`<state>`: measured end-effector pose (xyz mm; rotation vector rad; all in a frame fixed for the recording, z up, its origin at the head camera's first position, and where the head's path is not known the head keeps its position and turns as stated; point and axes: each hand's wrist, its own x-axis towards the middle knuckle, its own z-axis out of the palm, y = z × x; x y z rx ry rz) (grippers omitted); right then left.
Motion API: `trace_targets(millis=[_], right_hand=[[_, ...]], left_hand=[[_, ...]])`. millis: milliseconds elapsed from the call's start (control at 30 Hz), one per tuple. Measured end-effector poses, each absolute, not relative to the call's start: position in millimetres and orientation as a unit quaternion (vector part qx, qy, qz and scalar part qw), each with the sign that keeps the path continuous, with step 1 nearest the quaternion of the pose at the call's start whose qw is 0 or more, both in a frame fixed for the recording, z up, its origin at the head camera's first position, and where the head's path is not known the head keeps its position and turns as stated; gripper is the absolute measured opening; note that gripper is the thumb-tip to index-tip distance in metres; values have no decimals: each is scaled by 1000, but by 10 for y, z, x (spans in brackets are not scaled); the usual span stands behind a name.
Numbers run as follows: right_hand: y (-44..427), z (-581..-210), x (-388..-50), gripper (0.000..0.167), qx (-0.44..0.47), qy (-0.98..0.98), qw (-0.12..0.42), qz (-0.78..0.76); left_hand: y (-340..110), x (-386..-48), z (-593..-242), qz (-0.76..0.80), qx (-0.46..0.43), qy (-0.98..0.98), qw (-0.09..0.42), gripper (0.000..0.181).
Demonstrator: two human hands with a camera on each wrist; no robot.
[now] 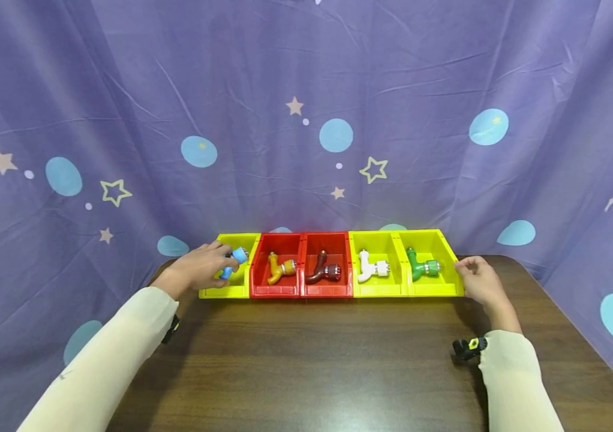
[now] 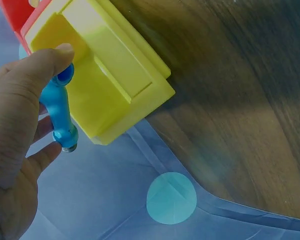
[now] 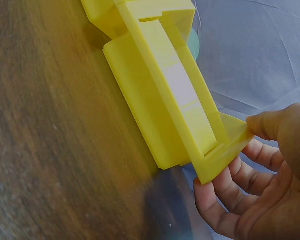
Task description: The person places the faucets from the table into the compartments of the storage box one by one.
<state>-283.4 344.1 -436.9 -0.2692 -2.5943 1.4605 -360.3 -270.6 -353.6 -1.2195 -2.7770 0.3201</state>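
Note:
My left hand (image 1: 201, 264) holds a blue plastic tap (image 1: 240, 255) over the leftmost yellow bin (image 1: 231, 292). In the left wrist view the thumb lies on the blue tap (image 2: 60, 107) near its spout opening, and the fingers are behind it, partly hidden. At the row's other end, my right hand (image 1: 483, 281) pinches the outer side wall of the rightmost yellow bin (image 3: 180, 110), thumb at the rim and fingers along the outside. A green tap (image 1: 423, 268) lies in that bin, and a white tap (image 1: 372, 269) in the yellow one beside it.
Two red bins (image 1: 276, 291) stand mid-row, one with a mustard-yellow tap (image 1: 279, 269), the other with a dark brown tap (image 1: 324, 270). The bins stand along the back of a brown wooden table (image 1: 306, 360). A purple patterned curtain (image 1: 263, 150) hangs close behind.

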Motion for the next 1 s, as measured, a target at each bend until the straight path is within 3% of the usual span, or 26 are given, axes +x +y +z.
trace_targets(millis=[700,1000], right_hand=[[3437,-4400,-2843,39,-91,-863,75,491],[3447,-4383,-2846,38,-92,-863,78,491]], left_hand=[[-2619,-3840,-3609,188,-376,-907,-7,18],[-2615,-3907,-3656,217,-379,-900,-12,23]])
